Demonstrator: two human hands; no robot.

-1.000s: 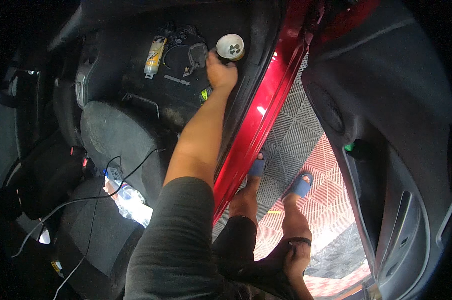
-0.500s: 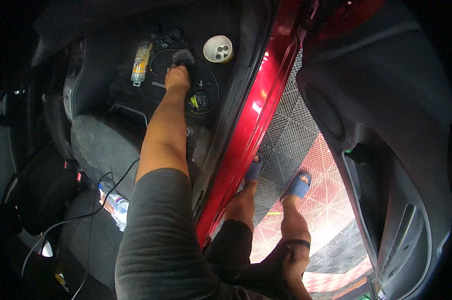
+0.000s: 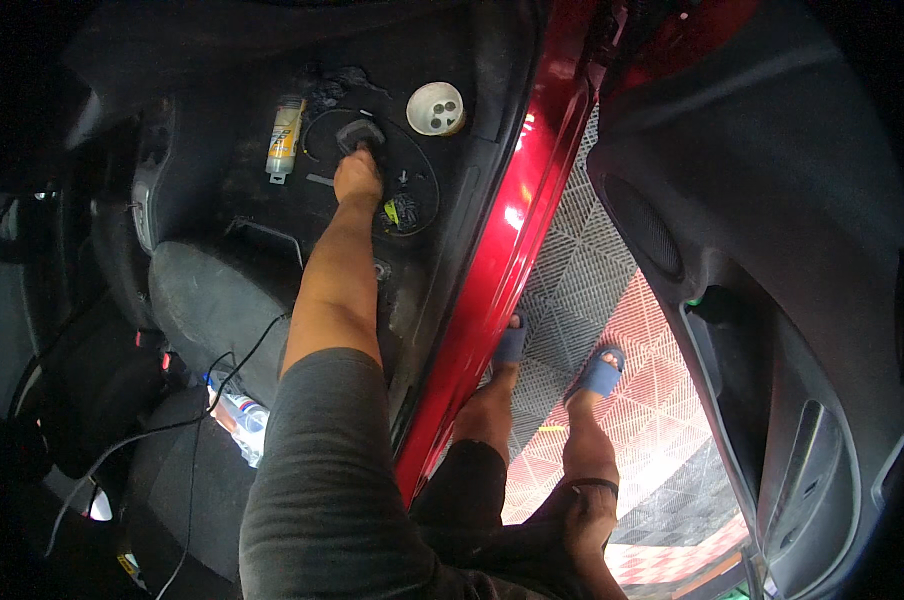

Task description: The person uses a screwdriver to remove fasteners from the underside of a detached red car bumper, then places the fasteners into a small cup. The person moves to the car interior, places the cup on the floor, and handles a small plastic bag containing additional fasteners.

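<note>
My left hand [image 3: 358, 178] reaches onto the dark car floor and is closed on a dark grey, block-headed tool [image 3: 360, 132] that looks like a scrub brush. Most of its grip is hidden by my fingers. A thin black cable [image 3: 436, 180] loops round that spot. Just right of my wrist lies a small black bundle with a yellow-green tag [image 3: 393, 212]. To the left is a clear tube with a yellow label [image 3: 284, 140]. At the right stands a white tub [image 3: 435, 108] with several dark round spots inside. My right hand [image 3: 589, 518] rests on my right leg; its fingers are not clear.
A crumpled black plastic piece [image 3: 340, 84] lies behind the tube. The grey seat [image 3: 217, 295] is at left, with a plastic bottle [image 3: 242, 415] and black cord [image 3: 162, 432] nearby. The red door sill [image 3: 472, 330] and open door [image 3: 762, 220] flank grey-and-red floor tiles [image 3: 637, 390].
The view has shifted slightly, so the floor items appear a little lower. My left hand and the grey tool have moved slightly toward me, with the tool's head turned. My right hand stays on the leg.
</note>
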